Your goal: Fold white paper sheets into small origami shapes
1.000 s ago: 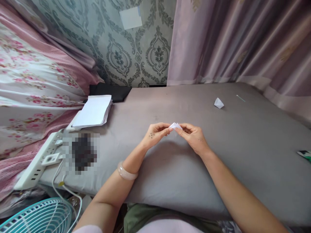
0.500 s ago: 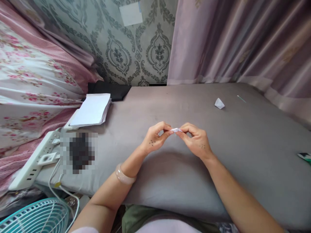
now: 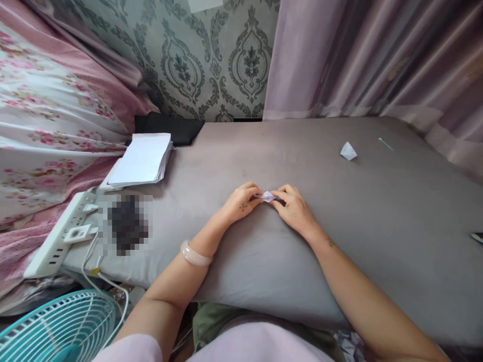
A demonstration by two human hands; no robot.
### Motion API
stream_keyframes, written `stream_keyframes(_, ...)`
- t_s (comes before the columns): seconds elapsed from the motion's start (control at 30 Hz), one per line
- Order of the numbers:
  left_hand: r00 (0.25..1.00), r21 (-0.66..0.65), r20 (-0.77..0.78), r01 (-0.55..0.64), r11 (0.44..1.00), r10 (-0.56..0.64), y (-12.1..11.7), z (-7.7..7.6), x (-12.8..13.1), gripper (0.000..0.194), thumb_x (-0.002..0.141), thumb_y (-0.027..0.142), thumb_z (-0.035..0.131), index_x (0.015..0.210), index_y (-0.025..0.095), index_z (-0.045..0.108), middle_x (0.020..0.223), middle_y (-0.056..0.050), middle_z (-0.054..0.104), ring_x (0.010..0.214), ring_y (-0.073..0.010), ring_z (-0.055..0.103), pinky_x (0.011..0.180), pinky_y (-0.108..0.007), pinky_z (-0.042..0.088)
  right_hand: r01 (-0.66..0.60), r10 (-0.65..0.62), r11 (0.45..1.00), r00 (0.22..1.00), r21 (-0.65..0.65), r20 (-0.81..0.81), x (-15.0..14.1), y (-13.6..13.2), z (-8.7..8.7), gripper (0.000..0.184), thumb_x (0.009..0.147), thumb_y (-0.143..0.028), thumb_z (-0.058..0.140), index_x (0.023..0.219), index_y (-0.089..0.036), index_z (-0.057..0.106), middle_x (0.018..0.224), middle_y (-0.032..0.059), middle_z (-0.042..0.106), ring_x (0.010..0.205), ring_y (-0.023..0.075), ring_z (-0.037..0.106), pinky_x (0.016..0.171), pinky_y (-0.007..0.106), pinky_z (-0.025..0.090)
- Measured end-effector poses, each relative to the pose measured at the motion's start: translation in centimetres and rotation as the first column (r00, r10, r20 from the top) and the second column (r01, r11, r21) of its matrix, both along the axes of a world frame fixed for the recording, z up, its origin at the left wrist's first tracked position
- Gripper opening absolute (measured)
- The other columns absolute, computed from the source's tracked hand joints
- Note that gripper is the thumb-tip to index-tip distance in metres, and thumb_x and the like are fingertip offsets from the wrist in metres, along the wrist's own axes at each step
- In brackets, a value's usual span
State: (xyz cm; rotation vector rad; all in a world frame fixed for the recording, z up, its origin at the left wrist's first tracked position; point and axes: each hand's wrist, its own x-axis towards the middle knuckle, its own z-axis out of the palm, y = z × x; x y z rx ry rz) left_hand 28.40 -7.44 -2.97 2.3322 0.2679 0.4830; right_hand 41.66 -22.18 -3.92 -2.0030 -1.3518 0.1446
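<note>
Between my two hands is a small folded piece of white paper [image 3: 267, 196], pinched at both sides above the grey cloth surface. My left hand [image 3: 243, 202] is closed on its left end with thumb and fingers. On its right end, my right hand [image 3: 293, 205] pinches the same paper. The fingers cover its ends, so only the pointed middle shows. A second folded white paper piece [image 3: 348, 151] sits by itself farther back to the right.
A stack of white paper [image 3: 141, 160] lies at the left, before a black flat item [image 3: 168, 128]. Beside it are a power strip [image 3: 62, 234] with cables and a blurred dark object [image 3: 128, 224]. A teal fan [image 3: 60, 327] stands front left. A thin stick [image 3: 385, 144] lies back right.
My hands have lowered slightly and drawn closer together around the folded paper, which now shows a diamond-like face. The view has tilted down a little.
</note>
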Motion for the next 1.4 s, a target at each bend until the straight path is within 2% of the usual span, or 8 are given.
stream_keyframes(0.1,0.999,-0.001,-0.049,-0.021,1.000,0.020,-0.2,0.0,-0.1,0.023,0.081,0.026,0.064,0.102,0.018,0.067,0.095,-0.006,0.062,0.077,-0.0137,0.059,0.072,-0.026,0.049,-0.016,0.019,0.997,0.999,-0.070,0.037,-0.1,0.0,0.1,0.025,0.087,-0.032,0.055,0.107,-0.027,0.069,0.095,0.0070,0.060,0.092,0.0232,0.055,0.083,0.038,0.045)
stream_keyframes(0.2,1.000,-0.036,-0.023,-0.020,0.999,0.019,-0.4,0.2,-0.1,0.029,0.080,0.028,0.066,0.106,0.017,0.065,0.097,-0.007,0.062,0.074,-0.0127,0.058,0.071,-0.027,0.049,-0.031,0.033,0.996,0.999,-0.080,0.030,-0.2,-0.2,0.4,0.026,0.086,-0.033,0.056,0.109,-0.027,0.067,0.096,0.0071,0.060,0.094,0.0235,0.055,0.083,0.037,0.045)
stream_keyframes(0.43,0.999,-0.058,0.040,-0.016,0.998,0.019,-0.6,0.2,0.2,0.022,0.086,0.024,0.058,0.104,0.017,0.067,0.094,-0.006,0.063,0.072,-0.0111,0.057,0.073,-0.026,0.048,-0.002,0.001,0.999,0.999,-0.034,-0.035,-0.4,-0.7,1.4,0.030,0.085,-0.033,0.058,0.114,-0.025,0.064,0.103,0.0062,0.063,0.095,0.0218,0.059,0.080,0.035,0.046)
stream_keyframes(0.67,0.998,-0.051,0.049,-0.023,0.998,0.026,-0.7,0.1,0.5,0.019,0.086,0.022,0.056,0.100,0.019,0.069,0.092,-0.006,0.064,0.071,-0.0108,0.057,0.071,-0.025,0.048,-0.016,0.020,0.998,0.997,0.067,-0.070,-0.6,-0.2,1.2,0.019,0.089,-0.027,0.050,0.098,-0.024,0.067,0.096,0.0053,0.064,0.089,0.0191,0.060,0.074,0.032,0.048)
stream_keyframes(0.87,0.999,-0.014,0.048,0.005,1.000,-0.005,-0.9,0.0,0.4,0.017,0.086,0.024,0.057,0.092,0.018,0.071,0.089,-0.006,0.065,0.068,-0.0103,0.056,0.069,-0.024,0.047,-0.003,0.008,0.999,0.996,0.050,-0.090,-0.9,-0.2,1.3,0.012,0.087,-0.031,0.056,0.085,-0.024,0.066,0.092,0.0047,0.065,0.084,0.0182,0.060,0.070,0.031,0.047)
stream_keyframes(1.03,0.998,-0.016,0.062,0.020,1.000,-0.019,-0.9,-0.2,0.4,0.019,0.087,0.026,0.055,0.097,0.020,0.071,0.089,-0.006,0.065,0.069,-0.0106,0.056,0.070,-0.024,0.047,-0.026,0.036,0.996,0.993,0.082,-0.116,-0.8,-0.2,1.3,0.014,0.087,-0.032,0.055,0.083,-0.023,0.065,0.087,0.0045,0.065,0.076,0.0171,0.060,0.072,0.032,0.046)
stream_keyframes(1.2,0.996,-0.051,0.088,0.021,0.998,-0.016,-1.1,-0.3,0.5,0.018,0.086,0.027,0.057,0.092,0.018,0.072,0.088,-0.006,0.066,0.066,-0.0097,0.056,0.068,-0.023,0.047,-0.059,0.074,0.991,0.990,0.121,-0.118,-0.7,-0.2,1.3,0.012,0.086,-0.027,0.054,0.083,-0.023,0.065,0.086,0.0042,0.065,0.081,0.0179,0.061,0.075,0.031,0.046)
stream_keyframes(1.4,0.996,-0.060,0.085,0.014,0.998,-0.009,-1.2,0.1,0.5,0.016,0.085,0.028,0.059,0.088,0.018,0.072,0.083,-0.006,0.066,0.065,-0.0101,0.055,0.066,-0.023,0.046,-0.084,0.095,0.991,0.989,0.102,-0.112,-0.6,-0.3,1.3,0.013,0.086,-0.028,0.053,0.082,-0.023,0.065,0.085,0.0043,0.065,0.079,0.0181,0.061,0.073,0.031,0.046)
